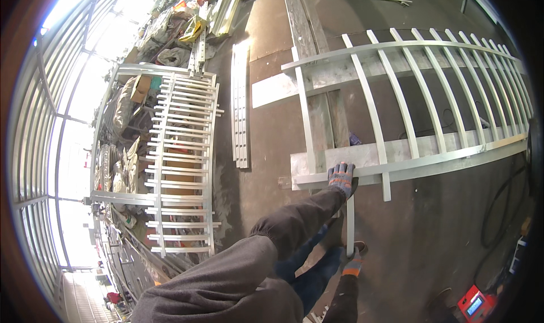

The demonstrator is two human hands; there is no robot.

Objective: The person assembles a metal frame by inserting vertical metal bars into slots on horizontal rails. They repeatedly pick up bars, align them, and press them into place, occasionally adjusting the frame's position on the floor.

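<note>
A silvery metal fence panel, with long rails and several crossing bars, lies across supports on the right. My left hand, in a grey and orange glove, is closed over its near rail close to the left end. One loose square metal bar runs from beneath that hand toward me. Its lower end is in my right hand, gloved alike and nearer my body. The fingers of the right hand are partly hidden. Where the bar meets the rail, the left hand covers it.
A rack stacked with cut metal bars stands on the left, beside bags and scrap. Long pale rails lie on the floor. Flat beams support the panel. At lower right are a red machine with a display and a dark cable.
</note>
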